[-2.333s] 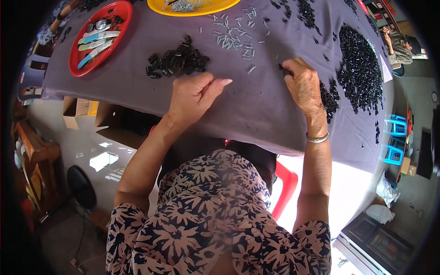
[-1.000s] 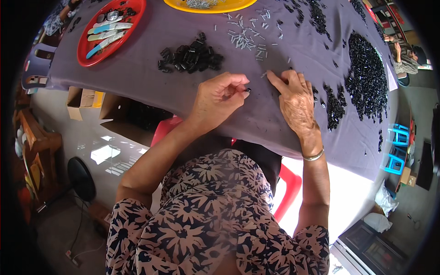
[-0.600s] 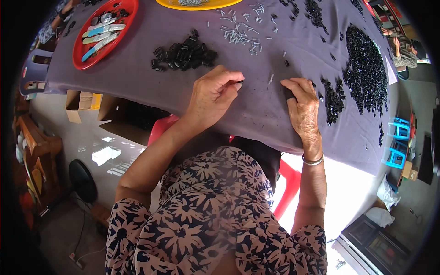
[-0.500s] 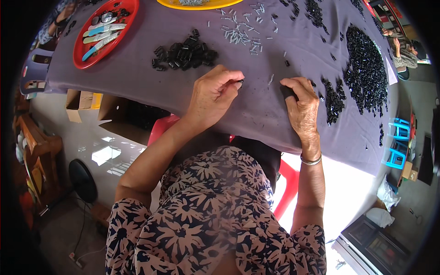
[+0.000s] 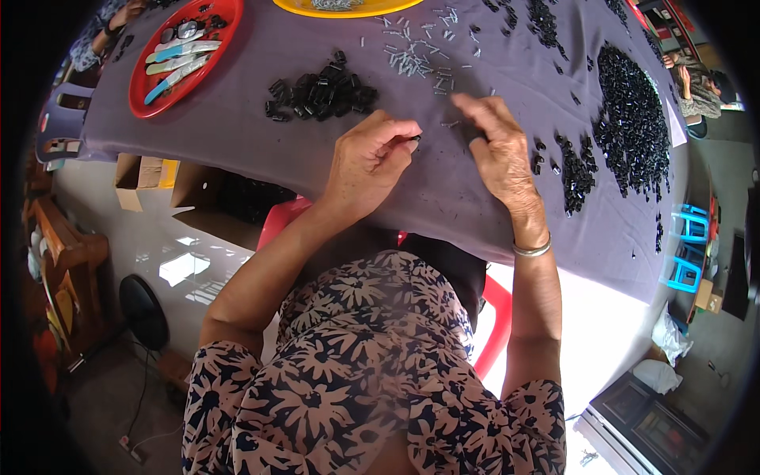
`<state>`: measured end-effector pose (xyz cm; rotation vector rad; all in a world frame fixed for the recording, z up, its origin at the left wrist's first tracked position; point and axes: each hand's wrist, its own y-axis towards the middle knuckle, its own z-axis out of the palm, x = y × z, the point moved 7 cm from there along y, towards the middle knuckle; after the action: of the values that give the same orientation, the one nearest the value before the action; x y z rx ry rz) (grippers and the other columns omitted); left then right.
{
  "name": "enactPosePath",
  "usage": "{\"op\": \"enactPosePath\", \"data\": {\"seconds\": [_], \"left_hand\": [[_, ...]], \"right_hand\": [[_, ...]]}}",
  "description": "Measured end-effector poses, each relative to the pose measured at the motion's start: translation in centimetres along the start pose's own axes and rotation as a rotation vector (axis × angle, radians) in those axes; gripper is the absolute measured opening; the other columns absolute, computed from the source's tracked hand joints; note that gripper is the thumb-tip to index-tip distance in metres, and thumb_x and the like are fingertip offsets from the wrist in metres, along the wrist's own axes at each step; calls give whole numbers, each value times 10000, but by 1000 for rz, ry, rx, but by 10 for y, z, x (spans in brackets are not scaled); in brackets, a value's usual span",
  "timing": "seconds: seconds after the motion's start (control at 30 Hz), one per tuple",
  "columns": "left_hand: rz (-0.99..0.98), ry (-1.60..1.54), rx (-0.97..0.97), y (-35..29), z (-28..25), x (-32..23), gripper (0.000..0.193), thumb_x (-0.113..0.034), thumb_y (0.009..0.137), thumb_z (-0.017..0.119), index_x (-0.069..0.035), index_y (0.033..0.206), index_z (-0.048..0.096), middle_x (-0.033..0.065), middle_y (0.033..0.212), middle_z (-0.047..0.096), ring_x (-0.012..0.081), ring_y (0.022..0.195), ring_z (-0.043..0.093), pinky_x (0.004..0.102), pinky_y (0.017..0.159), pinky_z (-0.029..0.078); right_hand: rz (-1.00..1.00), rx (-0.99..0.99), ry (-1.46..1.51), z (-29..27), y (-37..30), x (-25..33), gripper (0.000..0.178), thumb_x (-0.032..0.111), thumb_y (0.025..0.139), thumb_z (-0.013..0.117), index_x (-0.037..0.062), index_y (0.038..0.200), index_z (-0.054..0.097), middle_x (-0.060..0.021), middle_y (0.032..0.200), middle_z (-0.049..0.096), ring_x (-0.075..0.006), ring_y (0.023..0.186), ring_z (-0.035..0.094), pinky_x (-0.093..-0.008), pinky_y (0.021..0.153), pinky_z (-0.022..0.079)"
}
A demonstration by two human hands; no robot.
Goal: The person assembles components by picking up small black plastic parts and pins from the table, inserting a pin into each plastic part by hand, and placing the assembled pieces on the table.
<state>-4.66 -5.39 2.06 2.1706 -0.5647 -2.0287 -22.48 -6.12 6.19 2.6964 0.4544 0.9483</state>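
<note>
My left hand (image 5: 370, 158) is closed in a pinch, with a small black plastic part (image 5: 416, 138) showing at the fingertips. My right hand (image 5: 500, 146) hovers over the cloth, index finger stretched forward and thumb apart from it; the fingers are slightly blurred and nothing shows between them. Close to those fingers lies a slim silvery metal piece (image 5: 450, 124), too small to tell if it is a spring or a screw. More such metal pieces (image 5: 410, 59) are scattered farther off. A heap of black plastic parts (image 5: 323, 95) lies beyond my left hand.
A red tray (image 5: 142, 101) with knife-like tools stands at the far left, and a yellow tray (image 5: 348, 10) with metal pieces at the back. To the right spread a small black pile (image 5: 579, 174) and a larger one (image 5: 629, 119). Other people sit at the table's far ends.
My right hand has moved forward and left from beside the small black pile, its fingers spreading toward the metal pieces. My left hand keeps its pinch in nearly the same place.
</note>
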Motion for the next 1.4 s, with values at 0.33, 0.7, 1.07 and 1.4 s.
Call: {"op": "enactPosePath", "data": {"seconds": [0.33,0.7,1.07,1.4], "left_hand": [[-31,-87,13,-2,-1,5,190,95,890,593,17,1055,647,9,932,540,41,811,517,175,692,426],[-9,-75,-36,-1,-2,3,168,63,848,636,-1,999,671,22,831,574,48,676,533,193,604,444],[5,-52,-23,0,-1,3,177,45,861,628,-5,1026,668,28,841,569,56,694,532,198,621,449],[16,26,14,-1,0,-4,177,59,850,621,-11,1007,660,38,835,576,70,676,540,213,602,451]], "right_hand": [[-105,18,-291,-2,-20,15,591,-138,633,496,64,1166,651,-81,1153,619,-305,1011,556,-384,924,450],[-138,106,-501,3,-61,20,639,-60,613,598,48,1242,613,-52,1296,548,-242,1113,505,-355,956,396],[74,-207,-149,-35,-63,-6,291,-119,722,576,25,954,678,-85,970,638,-219,865,607,-301,806,491],[219,-161,-50,-43,-31,-36,263,-100,755,552,7,965,667,-75,846,640,-142,713,605,-252,700,493]]}}
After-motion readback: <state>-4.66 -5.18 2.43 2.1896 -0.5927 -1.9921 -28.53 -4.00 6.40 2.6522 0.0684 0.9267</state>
